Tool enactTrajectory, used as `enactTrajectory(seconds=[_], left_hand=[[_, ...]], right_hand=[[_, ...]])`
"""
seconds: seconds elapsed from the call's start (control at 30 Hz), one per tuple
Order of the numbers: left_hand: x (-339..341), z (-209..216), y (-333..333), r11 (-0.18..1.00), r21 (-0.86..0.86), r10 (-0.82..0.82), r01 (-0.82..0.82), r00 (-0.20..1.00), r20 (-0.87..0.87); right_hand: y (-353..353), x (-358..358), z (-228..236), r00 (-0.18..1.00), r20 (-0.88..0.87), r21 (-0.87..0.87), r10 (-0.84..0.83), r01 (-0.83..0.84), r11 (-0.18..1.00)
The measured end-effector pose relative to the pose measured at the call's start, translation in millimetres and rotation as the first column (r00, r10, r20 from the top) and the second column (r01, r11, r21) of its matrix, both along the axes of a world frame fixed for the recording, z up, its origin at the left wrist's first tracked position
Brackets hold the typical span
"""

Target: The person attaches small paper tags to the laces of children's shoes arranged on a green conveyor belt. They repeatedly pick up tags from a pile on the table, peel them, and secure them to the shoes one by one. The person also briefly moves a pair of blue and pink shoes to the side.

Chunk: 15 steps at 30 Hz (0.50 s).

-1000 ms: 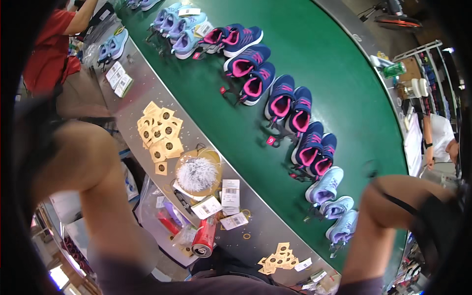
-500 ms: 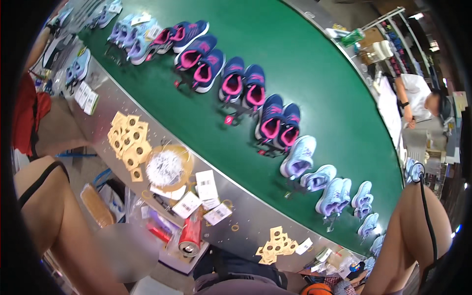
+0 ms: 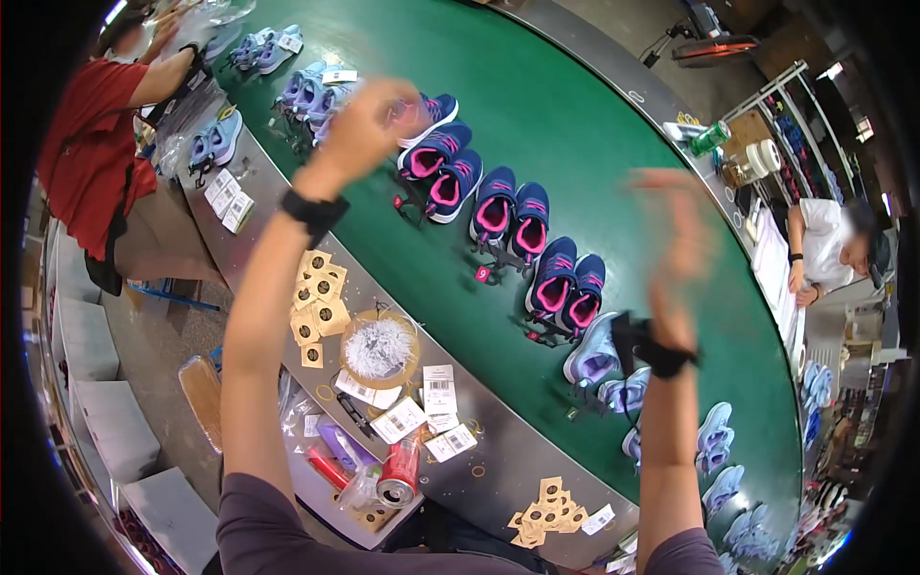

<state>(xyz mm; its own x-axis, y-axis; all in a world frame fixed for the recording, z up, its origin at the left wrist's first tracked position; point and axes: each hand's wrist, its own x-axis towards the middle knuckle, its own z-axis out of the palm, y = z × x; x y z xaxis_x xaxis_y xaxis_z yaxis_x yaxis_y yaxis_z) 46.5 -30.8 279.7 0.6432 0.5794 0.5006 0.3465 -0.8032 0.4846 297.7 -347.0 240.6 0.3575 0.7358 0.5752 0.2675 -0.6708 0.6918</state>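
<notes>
My left hand [image 3: 369,125] is over the far left of the green belt, at a navy shoe [image 3: 433,117] with pink lining; its blurred fingers partly cover that shoe, and whether they grip it cannot be made out. My right hand [image 3: 676,230] is raised above the belt, smeared by motion, fingers seemingly stretched out with nothing visible in them. Beneath its wrist are light blue shoes [image 3: 592,353], partly hidden by the forearm. Between my hands stand pairs of navy and pink shoes, among them one pair [image 3: 565,287] nearest my right hand.
The green belt [image 3: 613,134] curves across, edged by a metal ledge [image 3: 470,388]. On the ledge lie tan paper squares [image 3: 321,305], a roll of white ties [image 3: 380,348], white tags [image 3: 399,420] and a red can [image 3: 398,471]. A person in red [image 3: 96,144] works at left, another in white [image 3: 822,240] across.
Both my hands have come into view and reach out over the belt, the left at a navy shoe. My view has shifted, so the belt and shoes sit farther right and lower.
</notes>
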Motion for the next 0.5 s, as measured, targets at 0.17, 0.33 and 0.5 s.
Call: enactTrajectory(seconds=[0.17,0.33,0.5], left_hand=[[5,-142,17,0.892,0.227,-0.186,0.39,0.776,-0.603],[20,-174,22,0.917,0.27,0.02,0.292,0.645,-0.764],[34,-184,24,0.932,0.274,0.081,0.236,0.601,-0.795]], right_hand=[[118,-62,-84,-0.052,-0.942,0.328,0.331,-0.342,0.881],[147,-83,-106,0.316,-0.942,-0.034,0.11,-0.418,0.908],[153,-100,-121,0.256,-0.959,0.034,0.119,-0.314,0.949]])
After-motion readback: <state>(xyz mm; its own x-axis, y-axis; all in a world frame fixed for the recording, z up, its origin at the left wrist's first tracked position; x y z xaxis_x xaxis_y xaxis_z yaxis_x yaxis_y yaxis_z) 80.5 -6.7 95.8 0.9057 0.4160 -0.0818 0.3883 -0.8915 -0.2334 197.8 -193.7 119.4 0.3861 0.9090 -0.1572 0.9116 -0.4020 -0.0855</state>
